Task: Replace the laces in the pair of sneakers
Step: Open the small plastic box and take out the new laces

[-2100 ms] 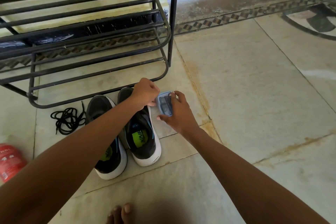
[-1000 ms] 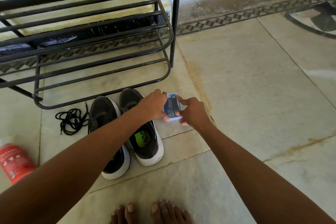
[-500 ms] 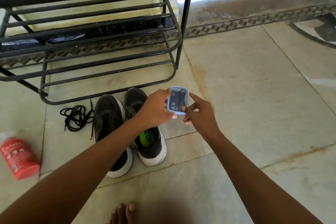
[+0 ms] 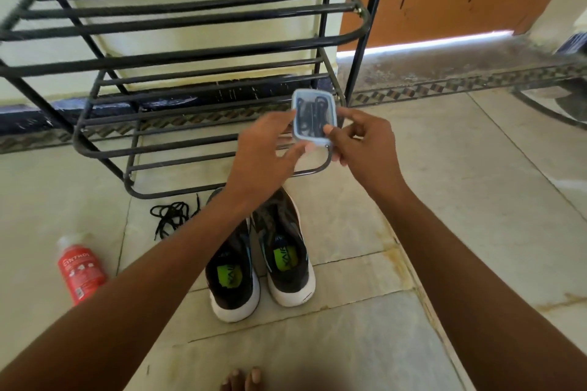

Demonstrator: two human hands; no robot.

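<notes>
A small clear plastic packet with a pale blue rim (image 4: 314,117) holds a coil of dark new laces, seen through its front. Both hands hold it up in the air: the right hand (image 4: 362,140) has its grip closed on the packet's lower right edge, thumb on the front, while the left hand (image 4: 266,149) supports its lower left side with fingers fairly straight. Below the hands, on the tiled floor, stand the two black sneakers with white soles and green insoles (image 4: 260,260), side by side and unlaced. Left of them lies a tangle of loose black laces (image 4: 171,216), and further left a red plastic bottle (image 4: 81,267) on its side. Beyond the hands stands a black metal shoe rack (image 4: 190,51).
</notes>
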